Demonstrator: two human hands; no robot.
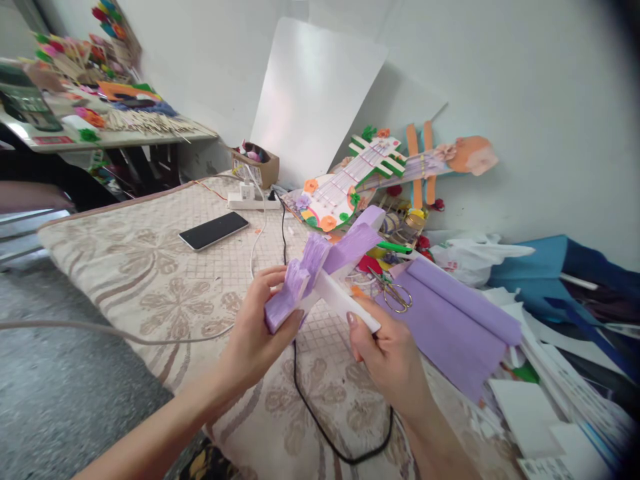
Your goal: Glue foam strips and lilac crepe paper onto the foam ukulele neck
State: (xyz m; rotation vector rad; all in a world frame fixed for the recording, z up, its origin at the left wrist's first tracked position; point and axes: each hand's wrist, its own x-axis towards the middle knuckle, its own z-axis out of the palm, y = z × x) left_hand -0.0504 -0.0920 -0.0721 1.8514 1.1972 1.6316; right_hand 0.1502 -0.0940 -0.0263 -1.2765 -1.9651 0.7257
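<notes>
My left hand (260, 327) is closed on the lower end of a white foam piece (345, 303) wrapped in purple crepe paper (320, 263), thumb pressing the crinkled paper. My right hand (387, 350) grips the bare white end of the same piece from below. The piece is held tilted above the patterned beige cloth (150, 267). A roll of purple crepe paper (450, 313) lies just right of my hands, with scissors (395, 293) on it.
A black phone (214, 230) and a white power strip (253, 199) lie further back; a black cable (320, 420) runs under my hands. A decorated paper guitar (350, 187) leans by the wall. White sheets (540, 413) pile at the right. A cluttered craft table (100, 127) stands far left.
</notes>
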